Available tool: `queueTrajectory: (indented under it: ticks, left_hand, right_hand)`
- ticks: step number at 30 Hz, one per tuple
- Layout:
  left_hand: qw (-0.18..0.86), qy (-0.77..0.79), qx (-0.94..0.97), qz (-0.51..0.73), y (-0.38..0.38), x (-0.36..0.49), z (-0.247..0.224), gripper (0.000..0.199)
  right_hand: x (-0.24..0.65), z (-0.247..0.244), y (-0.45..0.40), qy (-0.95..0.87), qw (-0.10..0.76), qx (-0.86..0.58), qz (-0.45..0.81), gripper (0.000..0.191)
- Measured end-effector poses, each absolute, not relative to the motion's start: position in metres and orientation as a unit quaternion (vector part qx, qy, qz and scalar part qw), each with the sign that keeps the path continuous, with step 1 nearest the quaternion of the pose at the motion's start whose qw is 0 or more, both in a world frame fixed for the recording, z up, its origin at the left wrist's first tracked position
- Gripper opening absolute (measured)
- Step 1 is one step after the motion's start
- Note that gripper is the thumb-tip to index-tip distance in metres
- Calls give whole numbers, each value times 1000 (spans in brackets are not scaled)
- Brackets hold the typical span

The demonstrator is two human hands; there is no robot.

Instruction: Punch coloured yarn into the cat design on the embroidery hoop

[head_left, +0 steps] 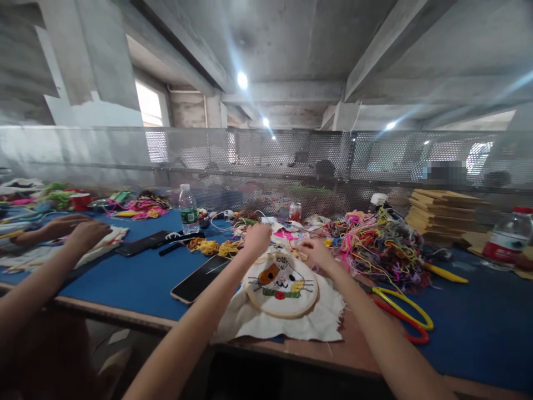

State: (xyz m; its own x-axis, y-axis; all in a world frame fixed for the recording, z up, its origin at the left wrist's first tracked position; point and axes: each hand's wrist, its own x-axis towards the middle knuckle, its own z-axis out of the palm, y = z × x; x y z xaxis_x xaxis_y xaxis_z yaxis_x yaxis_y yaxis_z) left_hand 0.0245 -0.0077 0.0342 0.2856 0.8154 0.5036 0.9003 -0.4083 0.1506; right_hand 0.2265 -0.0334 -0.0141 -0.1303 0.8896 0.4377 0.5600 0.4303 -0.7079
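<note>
A round embroidery hoop (282,314) holds white cloth (237,322) with a stitched cat face in orange, yellow, black, green and red. My left hand (257,240) is closed at the hoop's upper left edge; what its fingers hold, if anything, is too small to name. Past the hoop's upper right edge is my right hand (315,251), its fingers bent towards the left, and whether thread lies between them cannot be made out. A dark phone (200,280) lies left of the hoop, partly behind my left forearm.
Right of the hoop are a tangled yarn pile (381,247), red and yellow scissors (406,311) and stacked yellow envelopes (437,214). A water bottle (189,210) and yellow yarn (214,247) stand or lie to the left. Another person's hands (85,233) work at far left.
</note>
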Motion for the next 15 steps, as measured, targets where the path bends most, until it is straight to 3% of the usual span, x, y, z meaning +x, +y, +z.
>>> queueTrajectory:
  ticks: [3, 6, 8, 15]
  left_hand:
    - [134, -523, -791, -287, -4, 23, 14, 26]
    - [182, -487, -791, -322, -6, 14, 11, 29]
    - [177, -479, -791, -338, -8, 11, 11, 30]
    - [17, -457, -829, -321, -16, 26, -8, 25]
  right_hand:
    - [224, -14, -39, -740, 365, -565, -1, 15]
    - [224, -11, -43, -746, 331, -566, -116, 13]
    - [222, -8, -44, -764, 311, -550, -129, 16]
    - [204, -14, -48, -851, 284, -437, -67, 33]
